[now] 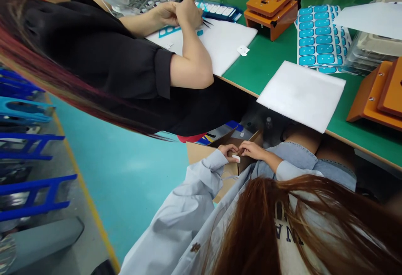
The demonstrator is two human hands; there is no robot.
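Note:
My left hand [229, 151], reaching out of a light blue sleeve, has its fingers curled round a small white piece [236, 158]. Close beside it on the right, my right hand [252, 150] has its thumb and fingers pressed together, and what lies between them is too small to tell. Both hands are low, over an open cardboard box [201, 151] between my lap and the person on the left. A white foam sheet [303, 92] lies on the edge of the green table [241, 76], in front of my lap.
A person in black [109, 53] sits at left, hands over another white foam sheet [232, 40]. Orange fixtures [271, 4], blue label sheets [320, 36] and clear trays [367, 53] stand on the table. Blue metal frames [31, 191] are at far left beyond a yellow floor line.

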